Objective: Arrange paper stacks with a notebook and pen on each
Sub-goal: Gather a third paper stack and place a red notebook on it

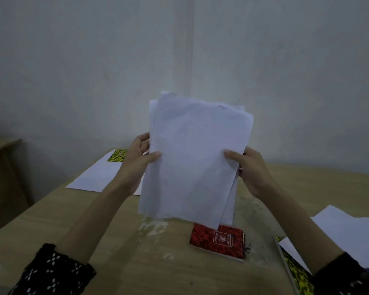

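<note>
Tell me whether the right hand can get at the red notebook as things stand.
Probably not yet. The right hand and the left hand both grip the paper stack, held upright above the red notebook. The notebook lies uncovered on the table, so only the paper occupies that hand.

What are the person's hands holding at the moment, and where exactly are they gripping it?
Both hands hold a sheaf of white paper upright above the table: left hand on its left edge, right hand on its right edge.
</note>
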